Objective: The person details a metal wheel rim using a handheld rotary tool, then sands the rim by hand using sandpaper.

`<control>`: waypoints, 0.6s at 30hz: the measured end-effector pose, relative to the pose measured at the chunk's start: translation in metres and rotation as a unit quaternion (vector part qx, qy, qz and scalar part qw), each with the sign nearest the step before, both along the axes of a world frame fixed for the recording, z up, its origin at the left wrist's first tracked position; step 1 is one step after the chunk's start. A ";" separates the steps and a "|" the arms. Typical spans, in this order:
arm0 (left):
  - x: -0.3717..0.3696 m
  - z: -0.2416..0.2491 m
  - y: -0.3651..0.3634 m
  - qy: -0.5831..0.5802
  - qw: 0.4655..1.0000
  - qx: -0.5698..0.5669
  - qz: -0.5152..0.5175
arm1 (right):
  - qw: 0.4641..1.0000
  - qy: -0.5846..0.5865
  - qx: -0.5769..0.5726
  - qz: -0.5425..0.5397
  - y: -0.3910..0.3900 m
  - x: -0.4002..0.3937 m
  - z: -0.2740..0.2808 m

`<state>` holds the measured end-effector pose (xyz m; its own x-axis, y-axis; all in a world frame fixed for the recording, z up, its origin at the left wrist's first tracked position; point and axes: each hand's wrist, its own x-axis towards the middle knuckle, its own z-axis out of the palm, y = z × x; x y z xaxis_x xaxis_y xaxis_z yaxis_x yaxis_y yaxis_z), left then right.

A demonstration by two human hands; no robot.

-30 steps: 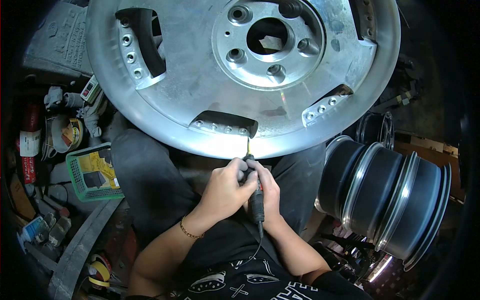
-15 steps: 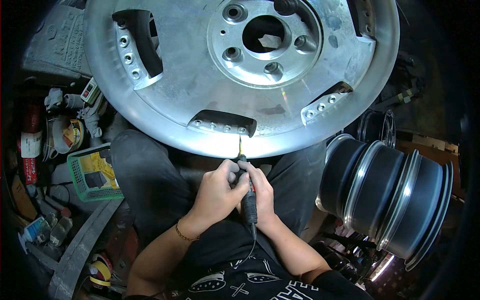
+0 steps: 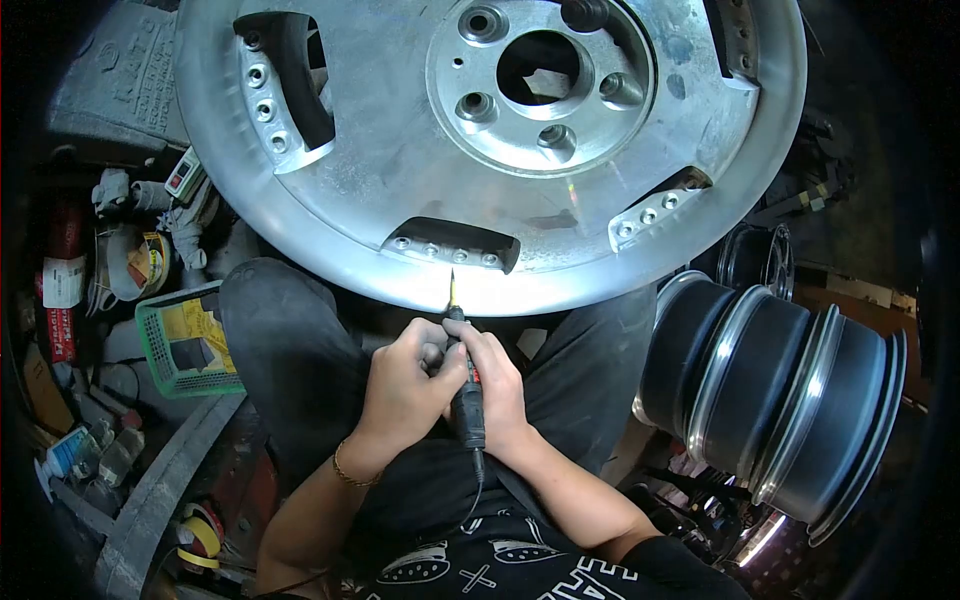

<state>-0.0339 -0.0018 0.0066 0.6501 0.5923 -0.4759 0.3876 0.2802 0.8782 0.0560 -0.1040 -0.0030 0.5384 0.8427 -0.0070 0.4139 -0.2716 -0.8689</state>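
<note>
A large bare-metal wheel rim [image 3: 375, 205] fills the upper part of the head view, its hub bore and bolt holes facing up. Between my hands is a dark corded rotary tool [image 3: 468, 410] with a slim yellowish bit that points up to the rim's near slot [image 3: 470, 240]. The tip overlaps the edge of a small hole in that slot. My left hand [image 3: 405, 380] has its fingers curled round the tool's front end. My right hand [image 3: 498, 378] wraps the body from the other side. A cord runs down from the tool over my shirt.
Several wheel rims [image 3: 765, 385] are stacked on their sides at the right. At the left stand a green basket [image 3: 160, 350], a tub [image 3: 122, 265] and a metal beam [image 3: 170, 490]. My legs [image 3: 290, 350] are under the wheel's near edge.
Both hands and the rotary tool have moved left, taking the tip from the slot's right-end hole to the one beside it. The wheel appears slightly further right in view.
</note>
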 end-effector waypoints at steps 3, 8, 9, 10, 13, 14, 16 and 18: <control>0.009 0.001 -0.003 -0.012 0.999 0.006 -0.035 | 0.999 -0.033 -0.007 -0.005 -0.008 0.007 0.002; 0.011 0.000 -0.003 -0.014 0.997 0.044 -0.060 | 0.999 -0.021 -0.017 -0.019 -0.008 0.008 0.003; 0.008 -0.004 -0.003 -0.023 0.998 0.038 -0.035 | 1.000 -0.021 -0.006 -0.006 -0.004 0.007 0.002; 0.004 -0.006 -0.002 -0.031 0.999 0.031 -0.009 | 1.000 -0.020 0.005 0.006 0.000 0.005 0.002; -0.006 -0.005 0.004 -0.007 1.000 0.001 0.022 | 1.000 0.016 0.006 0.013 0.009 -0.004 -0.003; -0.007 -0.004 0.006 0.001 0.999 0.018 0.045 | 1.000 0.024 0.003 0.015 0.011 -0.006 -0.003; -0.007 -0.002 0.007 0.016 0.999 0.022 0.039 | 1.000 0.020 0.005 0.017 0.011 -0.005 -0.002; -0.005 -0.004 0.003 -0.013 1.000 -0.004 0.022 | 1.000 0.015 0.005 0.019 0.008 -0.002 -0.001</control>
<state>-0.0386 0.0007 0.0025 0.6361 0.6167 -0.4638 0.3518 0.3032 0.8856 0.0536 -0.0963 -0.0040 0.5064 0.8622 -0.0136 0.3979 -0.2477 -0.8834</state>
